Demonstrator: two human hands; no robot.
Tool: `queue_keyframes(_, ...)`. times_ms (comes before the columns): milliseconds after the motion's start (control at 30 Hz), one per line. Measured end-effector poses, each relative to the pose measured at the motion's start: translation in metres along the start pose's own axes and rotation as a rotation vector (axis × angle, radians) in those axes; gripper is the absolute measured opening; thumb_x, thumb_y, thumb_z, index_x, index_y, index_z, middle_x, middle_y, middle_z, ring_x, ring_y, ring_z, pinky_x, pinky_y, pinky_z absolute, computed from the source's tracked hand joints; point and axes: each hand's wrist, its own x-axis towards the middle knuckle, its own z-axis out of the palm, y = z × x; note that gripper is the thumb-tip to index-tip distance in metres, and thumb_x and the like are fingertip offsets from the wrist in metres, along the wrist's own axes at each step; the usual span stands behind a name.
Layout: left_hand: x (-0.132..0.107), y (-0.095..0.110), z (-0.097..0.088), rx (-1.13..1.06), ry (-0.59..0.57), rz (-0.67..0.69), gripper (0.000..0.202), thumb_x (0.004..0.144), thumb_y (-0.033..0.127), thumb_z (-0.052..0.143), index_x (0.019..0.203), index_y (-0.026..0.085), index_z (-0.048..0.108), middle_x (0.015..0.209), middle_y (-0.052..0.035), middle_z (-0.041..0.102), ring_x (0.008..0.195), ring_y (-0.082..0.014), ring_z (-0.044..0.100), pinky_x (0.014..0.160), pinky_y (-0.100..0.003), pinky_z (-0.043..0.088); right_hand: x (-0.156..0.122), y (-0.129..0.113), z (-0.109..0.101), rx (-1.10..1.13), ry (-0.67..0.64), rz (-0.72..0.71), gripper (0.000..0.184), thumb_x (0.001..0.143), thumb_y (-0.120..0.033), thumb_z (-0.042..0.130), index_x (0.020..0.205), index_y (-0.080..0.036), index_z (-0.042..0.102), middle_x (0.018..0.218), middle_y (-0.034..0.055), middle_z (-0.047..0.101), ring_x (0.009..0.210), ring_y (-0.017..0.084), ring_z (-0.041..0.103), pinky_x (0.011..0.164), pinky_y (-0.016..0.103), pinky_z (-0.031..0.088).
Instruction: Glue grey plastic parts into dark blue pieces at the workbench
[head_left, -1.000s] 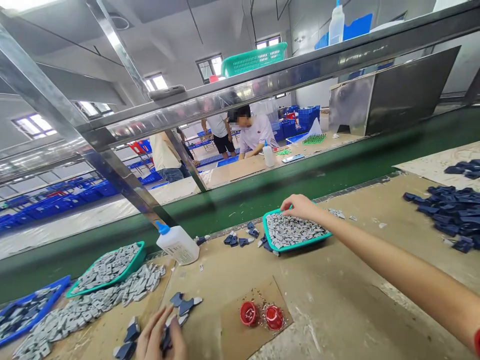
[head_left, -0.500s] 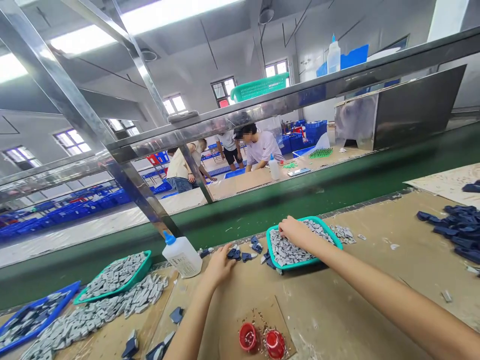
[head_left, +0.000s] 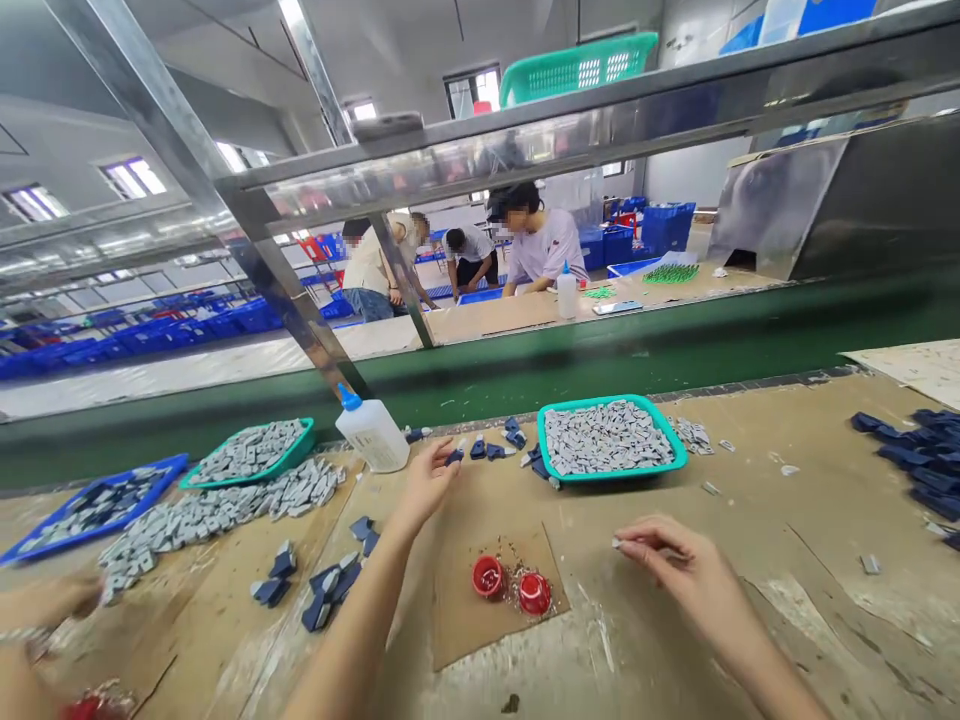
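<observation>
Gray piece (head_left: 616, 543) pinched in the right hand (head_left: 675, 572), left hand (head_left: 427, 488) open beside a navy piece (head_left: 454, 457).

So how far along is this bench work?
Apparently done: the heap of dark blue pieces at the right. In hand: the right hand pinches a small grey piece, and the left hand sits beside a blue piece. Left: a full teal tray of grey pieces.

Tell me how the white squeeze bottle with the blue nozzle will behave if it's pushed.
The white squeeze bottle stands on its base under a narrow blue nozzle, so a push high up could probably tip it. Its milky plastic looks thin, so it likely gives slightly when squeezed. Its rounded body might roll once down.
</observation>
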Motion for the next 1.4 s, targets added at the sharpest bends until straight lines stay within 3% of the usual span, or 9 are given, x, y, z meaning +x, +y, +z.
queue_keyframes(100,-0.043,0.023,-0.003,-0.293,-0.048,-0.085,0.05,0.083,0.033,0.055,0.128,0.014,0.05,0.121,-0.0129,0.062,0.11,-0.0221,0.06,0.094,-0.036,0.049,-0.013,-0.001,0.028,0.142,0.002,0.1,0.033,0.073,-0.052,0.066,0.084,-0.022,0.073,0.083,0.0081,0.071,0.072,0.023,0.063,0.06,0.031,0.049)
queue_keyframes(233,-0.097,0.05,-0.009,-0.9,-0.024,-0.315,0.045,0.077,0.024,0.066,0.121,0.015,0.058,0.117,-0.0105,0.065,0.107,-0.0216,0.062,0.102,-0.033,0.044,-0.012,-0.015,0.052,0.323,-0.005,0.192,0.037,0.063,-0.049,0.076,0.079,-0.017,0.071,0.076,0.0101,0.072,0.071,0.023,0.066,0.06,0.031,0.051)
queue_keyframes(300,-0.118,0.054,-0.01,-0.968,0.042,-0.348,0.04,0.078,0.026,0.066,0.116,0.014,0.062,0.117,-0.0107,0.065,0.107,-0.0228,0.063,0.102,-0.034,0.044,-0.01,-0.021,0.059,0.372,-0.037,0.228,0.038,0.061,-0.048,0.078,0.079,-0.016,0.07,0.074,0.0105,0.072,0.068,0.022,0.066,0.058,0.029,0.051)
queue_keyframes(433,-0.152,0.048,-0.006,-0.899,0.218,-0.332,0.04,0.078,0.03,0.067,0.115,0.016,0.06,0.115,-0.0108,0.066,0.109,-0.0249,0.061,0.099,-0.037,0.045,-0.012,-0.023,0.068,0.399,-0.098,0.272,0.039,0.062,-0.047,0.078,0.079,-0.014,0.069,0.074,0.0112,0.073,0.064,0.019,0.066,0.058,0.028,0.051)
queue_keyframes(567,-0.177,0.038,-0.001,-0.85,0.328,-0.314,0.033,0.078,0.03,0.067,0.108,0.018,0.062,0.115,-0.0095,0.066,0.114,-0.0226,0.058,0.096,-0.031,0.046,-0.015,-0.016,0.077,0.367,-0.133,0.303,0.039,0.062,-0.048,0.077,0.078,-0.013,0.069,0.071,0.0101,0.072,0.059,0.017,0.062,0.055,0.026,0.049)
queue_keyframes(700,-0.188,0.031,0.002,-0.85,0.436,-0.335,0.028,0.075,0.03,0.07,0.1,0.02,0.064,0.115,-0.0059,0.066,0.114,-0.0184,0.056,0.096,-0.026,0.045,-0.014,-0.012,0.083,0.364,-0.163,0.309,0.038,0.061,-0.048,0.078,0.074,-0.014,0.068,0.065,0.008,0.07,0.053,0.014,0.058,0.052,0.025,0.046)
queue_keyframes(900,-0.192,0.026,0.01,-0.831,0.53,-0.415,0.04,0.066,0.034,0.077,0.102,0.022,0.066,0.101,-0.0014,0.067,0.103,-0.0138,0.059,0.098,-0.025,0.042,-0.013,-0.013,0.087,0.317,-0.188,0.321,0.036,0.064,-0.048,0.076,0.072,-0.015,0.065,0.065,0.0072,0.07,0.05,0.012,0.056,0.048,0.023,0.041)
queue_keyframes(1400,-0.194,0.033,0.019,-0.814,0.456,-0.472,0.05,0.063,0.037,0.078,0.107,0.019,0.064,0.102,-0.0064,0.068,0.107,-0.021,0.06,0.098,-0.034,0.043,-0.013,-0.015,0.086,0.338,-0.187,0.356,0.038,0.061,-0.049,0.077,0.071,-0.015,0.065,0.062,0.0061,0.069,0.049,0.012,0.054,0.048,0.023,0.039)
